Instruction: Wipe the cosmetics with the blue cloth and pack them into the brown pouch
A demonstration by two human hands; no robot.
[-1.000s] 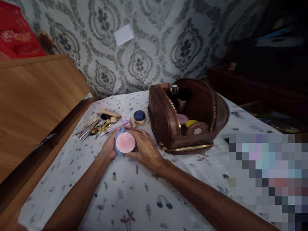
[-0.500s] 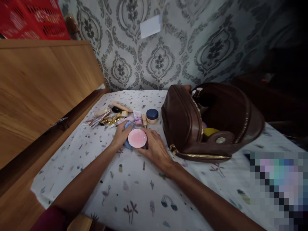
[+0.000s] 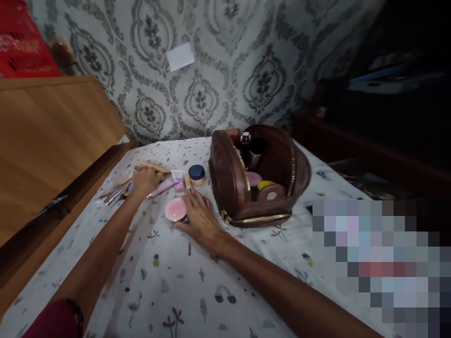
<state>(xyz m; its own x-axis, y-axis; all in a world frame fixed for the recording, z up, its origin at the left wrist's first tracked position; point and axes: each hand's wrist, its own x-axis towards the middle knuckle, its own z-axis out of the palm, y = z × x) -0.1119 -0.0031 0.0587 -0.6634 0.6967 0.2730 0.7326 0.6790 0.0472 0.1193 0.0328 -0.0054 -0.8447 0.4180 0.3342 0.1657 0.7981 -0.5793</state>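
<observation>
One right hand [image 3: 200,217] holding pink-topped container [image 3: 175,209], left hand [image 3: 145,181] at cosmetics [image 3: 162,186].

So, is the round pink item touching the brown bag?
Apart. The head view shows the right grip and some patterned cloth between the round pink item and the brown bag.

A white cloth with small printed figures [image 3: 190,291] bears slim cosmetics [image 3: 118,193] at far left — then a small tube [image 3: 179,181], a blue-lidded jar [image 3: 196,174] — and, right, an open brown bag [image 3: 229,180].
</observation>
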